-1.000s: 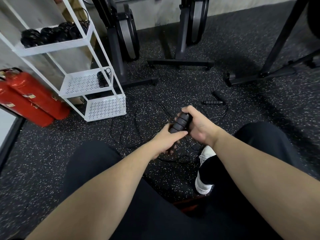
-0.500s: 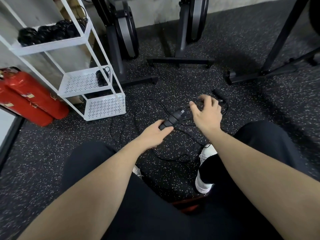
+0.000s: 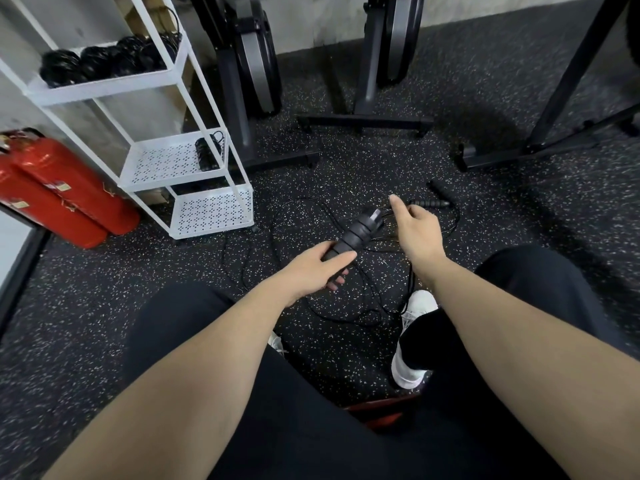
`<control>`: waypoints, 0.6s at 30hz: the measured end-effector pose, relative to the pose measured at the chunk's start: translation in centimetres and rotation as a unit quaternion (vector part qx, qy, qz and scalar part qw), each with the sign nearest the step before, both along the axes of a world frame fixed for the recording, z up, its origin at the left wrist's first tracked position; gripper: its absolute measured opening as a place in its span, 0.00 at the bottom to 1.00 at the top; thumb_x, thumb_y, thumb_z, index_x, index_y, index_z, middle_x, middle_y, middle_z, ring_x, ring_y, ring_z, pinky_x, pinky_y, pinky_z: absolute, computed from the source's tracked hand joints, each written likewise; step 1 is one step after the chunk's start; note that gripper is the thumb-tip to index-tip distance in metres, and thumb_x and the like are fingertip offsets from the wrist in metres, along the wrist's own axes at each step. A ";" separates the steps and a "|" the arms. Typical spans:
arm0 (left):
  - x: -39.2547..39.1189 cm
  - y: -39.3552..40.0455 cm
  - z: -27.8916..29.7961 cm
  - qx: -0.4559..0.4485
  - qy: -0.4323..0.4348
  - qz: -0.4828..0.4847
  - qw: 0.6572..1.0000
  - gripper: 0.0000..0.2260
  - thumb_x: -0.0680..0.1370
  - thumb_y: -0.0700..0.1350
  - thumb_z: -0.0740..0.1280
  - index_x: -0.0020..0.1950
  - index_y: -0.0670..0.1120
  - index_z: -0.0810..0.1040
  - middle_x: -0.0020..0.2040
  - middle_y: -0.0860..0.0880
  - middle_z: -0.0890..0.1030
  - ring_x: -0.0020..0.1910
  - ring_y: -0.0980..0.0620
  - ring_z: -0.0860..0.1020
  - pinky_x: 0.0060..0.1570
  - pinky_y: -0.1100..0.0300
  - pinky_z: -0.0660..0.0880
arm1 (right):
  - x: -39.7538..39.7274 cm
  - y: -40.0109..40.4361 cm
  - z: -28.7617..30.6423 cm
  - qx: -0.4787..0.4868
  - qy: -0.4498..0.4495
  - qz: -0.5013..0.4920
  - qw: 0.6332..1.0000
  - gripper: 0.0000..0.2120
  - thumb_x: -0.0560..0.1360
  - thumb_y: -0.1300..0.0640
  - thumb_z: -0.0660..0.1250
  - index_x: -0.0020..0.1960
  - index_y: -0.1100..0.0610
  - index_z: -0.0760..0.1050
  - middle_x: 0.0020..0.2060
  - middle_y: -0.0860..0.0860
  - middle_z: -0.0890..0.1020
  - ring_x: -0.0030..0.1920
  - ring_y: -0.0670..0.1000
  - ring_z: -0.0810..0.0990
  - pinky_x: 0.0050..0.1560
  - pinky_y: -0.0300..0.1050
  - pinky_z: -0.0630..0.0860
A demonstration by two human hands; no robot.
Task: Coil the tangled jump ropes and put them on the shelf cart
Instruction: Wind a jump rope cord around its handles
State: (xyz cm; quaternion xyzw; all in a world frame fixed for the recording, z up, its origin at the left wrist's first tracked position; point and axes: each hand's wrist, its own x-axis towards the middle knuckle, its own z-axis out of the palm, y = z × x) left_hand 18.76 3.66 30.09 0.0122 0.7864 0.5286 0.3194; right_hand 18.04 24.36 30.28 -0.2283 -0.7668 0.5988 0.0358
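So the ribbed black rubber jump-rope handles (image 3: 356,233) are gripped at their near end by the left hand (image 3: 320,268). The thin black cord (image 3: 388,211) coming off their far tip is pinched by the right hand (image 3: 414,230). More cord is sprawled right of the white perforated metal shelf cart (image 3: 211,211).

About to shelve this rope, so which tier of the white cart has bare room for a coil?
The bottom tier looks bare. The middle tier is free left of its coiled rope. The top tier is crowded with coils.
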 end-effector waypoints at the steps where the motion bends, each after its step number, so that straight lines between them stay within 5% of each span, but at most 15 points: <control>1: 0.1 0.2 0.1 -0.006 0.014 -0.012 1.000 0.10 0.84 0.54 0.65 0.64 0.54 0.75 0.52 0.48 0.84 0.43 0.55 0.80 0.43 0.62 0.78 | 0.0 0.1 0.0 -0.017 -0.002 -0.012 1.000 0.24 0.80 0.37 0.63 0.43 0.58 0.72 0.34 0.53 0.70 0.36 0.50 0.67 0.41 0.50 0.67; 5: 0.3 0.6 -0.5 -0.004 0.033 0.003 0.999 0.13 0.84 0.54 0.64 0.68 0.59 0.74 0.49 0.52 0.82 0.42 0.55 0.77 0.45 0.58 0.76 | -0.1 0.0 -0.4 -0.041 -0.007 -0.010 0.999 0.22 0.81 0.36 0.60 0.43 0.55 0.72 0.36 0.52 0.74 0.37 0.50 0.70 0.43 0.48 0.68; 9: 0.0 0.7 -0.5 0.091 0.016 0.124 0.988 0.18 0.84 0.51 0.66 0.74 0.56 0.71 0.50 0.51 0.81 0.41 0.55 0.75 0.44 0.59 0.74 | -0.3 -0.6 -0.2 -0.021 -0.005 0.048 0.999 0.18 0.84 0.40 0.56 0.63 0.52 0.70 0.34 0.48 0.80 0.34 0.48 0.75 0.44 0.49 0.72; 14: -0.7 0.0 -0.1 0.286 -0.053 0.277 0.916 0.18 0.82 0.46 0.68 0.73 0.50 0.73 0.48 0.46 0.78 0.39 0.53 0.74 0.39 0.60 0.72 | -0.4 -0.9 -0.7 -0.026 -0.006 0.109 0.994 0.08 0.85 0.51 0.58 0.52 0.52 0.73 0.34 0.48 0.81 0.36 0.49 0.78 0.51 0.55 0.76; 18: -0.9 0.0 -0.5 0.261 -0.066 0.340 0.901 0.12 0.83 0.49 0.67 0.66 0.50 0.75 0.45 0.46 0.76 0.36 0.53 0.72 0.34 0.61 0.71 | 0.0 -1.7 -0.2 -0.034 0.034 0.199 0.979 0.13 0.85 0.59 0.59 0.65 0.50 0.77 0.38 0.47 0.82 0.35 0.47 0.75 0.40 0.43 0.75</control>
